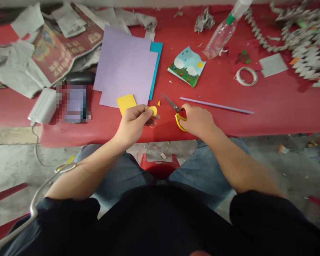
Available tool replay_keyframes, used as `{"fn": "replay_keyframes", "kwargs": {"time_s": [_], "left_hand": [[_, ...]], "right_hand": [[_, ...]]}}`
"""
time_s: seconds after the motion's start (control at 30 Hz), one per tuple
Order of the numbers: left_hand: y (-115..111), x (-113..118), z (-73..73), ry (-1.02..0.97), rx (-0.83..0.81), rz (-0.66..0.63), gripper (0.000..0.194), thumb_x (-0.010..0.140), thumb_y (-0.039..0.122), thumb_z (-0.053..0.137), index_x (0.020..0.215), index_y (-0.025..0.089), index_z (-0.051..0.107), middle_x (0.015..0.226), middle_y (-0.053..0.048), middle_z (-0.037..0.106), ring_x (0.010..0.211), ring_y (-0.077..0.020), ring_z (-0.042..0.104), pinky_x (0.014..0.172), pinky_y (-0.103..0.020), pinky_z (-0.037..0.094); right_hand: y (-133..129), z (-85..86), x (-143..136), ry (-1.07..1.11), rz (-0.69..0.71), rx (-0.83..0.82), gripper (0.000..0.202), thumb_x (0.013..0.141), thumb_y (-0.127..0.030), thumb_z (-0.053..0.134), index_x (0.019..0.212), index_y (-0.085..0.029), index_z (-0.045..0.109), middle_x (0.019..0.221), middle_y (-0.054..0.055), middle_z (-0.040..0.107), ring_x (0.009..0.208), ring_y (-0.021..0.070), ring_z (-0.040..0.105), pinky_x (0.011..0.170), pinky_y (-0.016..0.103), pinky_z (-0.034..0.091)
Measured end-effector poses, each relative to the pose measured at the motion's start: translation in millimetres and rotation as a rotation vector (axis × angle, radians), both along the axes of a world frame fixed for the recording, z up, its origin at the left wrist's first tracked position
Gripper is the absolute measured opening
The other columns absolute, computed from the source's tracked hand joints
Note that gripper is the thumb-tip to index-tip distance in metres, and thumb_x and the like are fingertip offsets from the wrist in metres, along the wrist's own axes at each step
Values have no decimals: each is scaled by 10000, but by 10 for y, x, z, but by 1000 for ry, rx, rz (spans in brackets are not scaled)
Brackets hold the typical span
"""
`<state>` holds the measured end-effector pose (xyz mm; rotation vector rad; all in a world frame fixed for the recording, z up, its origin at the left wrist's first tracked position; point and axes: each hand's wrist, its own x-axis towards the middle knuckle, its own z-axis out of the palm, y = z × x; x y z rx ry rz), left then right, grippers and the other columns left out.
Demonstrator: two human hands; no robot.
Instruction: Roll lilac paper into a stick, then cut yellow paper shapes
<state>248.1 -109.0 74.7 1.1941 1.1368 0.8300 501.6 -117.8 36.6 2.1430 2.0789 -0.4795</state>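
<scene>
Between the thumb and fingers of my left hand is a small round piece of yellow paper. My right hand grips yellow-handled scissors, whose blades point up and to the left, away from the paper. A larger yellow sheet lies just behind my left hand, partly covered by it, on top of lilac sheets. A tiny yellow offcut rests on the table by my left fingertips. Beyond the scissors lies a thin lilac paper stick.
A small landscape picture, a clear bottle and a tape roll sit farther back on the red table. Newspaper, a phone and a white power bank with a cable occupy the left. Folded paper chains lie right.
</scene>
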Motion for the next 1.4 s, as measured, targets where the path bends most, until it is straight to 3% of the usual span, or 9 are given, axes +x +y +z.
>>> {"fn": "replay_keyframes", "kwargs": {"time_s": [0.17, 0.43, 0.6, 0.67, 0.8, 0.9, 1.03, 1.17, 1.4], "left_hand": [[-40, -27, 15, 58, 104, -38, 194, 975, 343, 707, 909, 172, 769, 923, -82, 808, 807, -156, 749, 810, -295, 650], [-84, -76, 25, 69, 165, -138, 236, 1055, 319, 566, 1002, 170, 741, 1013, -94, 789, 852, -153, 746, 846, -309, 634], [-97, -101, 23, 130, 222, -199, 231, 1071, 308, 541, 1028, 178, 727, 1035, -88, 783, 900, -159, 745, 877, -316, 604], [-111, -105, 54, 177, 240, -241, 242, 1077, 310, 521, 1033, 179, 720, 1017, -83, 781, 931, -168, 744, 893, -321, 589], [-167, -90, 146, 294, 311, -298, 231, 1074, 298, 512, 1036, 188, 711, 975, -64, 774, 933, -175, 726, 852, -311, 555], [-214, -67, 190, 341, 358, -298, 197, 1056, 285, 551, 969, 192, 701, 906, -51, 754, 827, -163, 681, 742, -302, 505], [-247, -54, 204, 364, 375, -299, 216, 1050, 320, 589, 917, 193, 703, 787, -22, 680, 703, -140, 579, 652, -302, 430], [-246, -64, 204, 382, 365, -309, 207, 1054, 309, 573, 952, 194, 712, 825, -32, 696, 731, -150, 587, 675, -321, 436], [-246, -57, 224, 390, 399, -334, 192, 1040, 226, 540, 957, 194, 710, 801, -26, 684, 722, -146, 596, 674, -310, 451]], "right_hand": [[-1, 26, 5, -18, 42, -7, 398, 963, -476, 594, 1257, -210, 628, 1095, 173, 775, 942, 395, 747, 702, 415, 488], [-52, 49, -23, -43, 99, -12, 411, 994, -507, 593, 1270, -205, 620, 1151, 163, 763, 1011, 357, 737, 751, 396, 486], [-109, 180, -70, -24, 93, 62, 405, 996, -476, 618, 1293, -201, 633, 1245, 178, 726, 1086, 367, 715, 809, 413, 505], [-159, 270, -129, 137, 89, 186, 361, 1037, -453, 573, 1290, -208, 649, 1295, 173, 717, 1163, 347, 694, 901, 433, 521], [-311, 414, -314, 813, 115, 378, 345, 1060, -528, 582, 1194, -228, 685, 1182, 104, 761, 1076, 251, 729, 987, 421, 579], [-415, 423, -437, 1163, 80, 329, 327, 1007, -525, 697, 1143, -228, 702, 1113, 81, 774, 984, 221, 761, 921, 404, 636], [-452, 347, -481, 1376, 22, 199, 293, 997, -465, 735, 1110, -197, 705, 1029, 68, 777, 867, 184, 777, 836, 370, 661], [-428, 321, -435, 1402, 69, 215, 193, 1035, -361, 683, 1145, -204, 709, 1026, 62, 764, 856, 171, 767, 817, 366, 654], [-432, 325, -381, 1084, 402, 530, 175, 1050, -228, 633, 1156, -290, 757, 1080, 63, 722, 972, 196, 705, 861, 389, 606]]}}
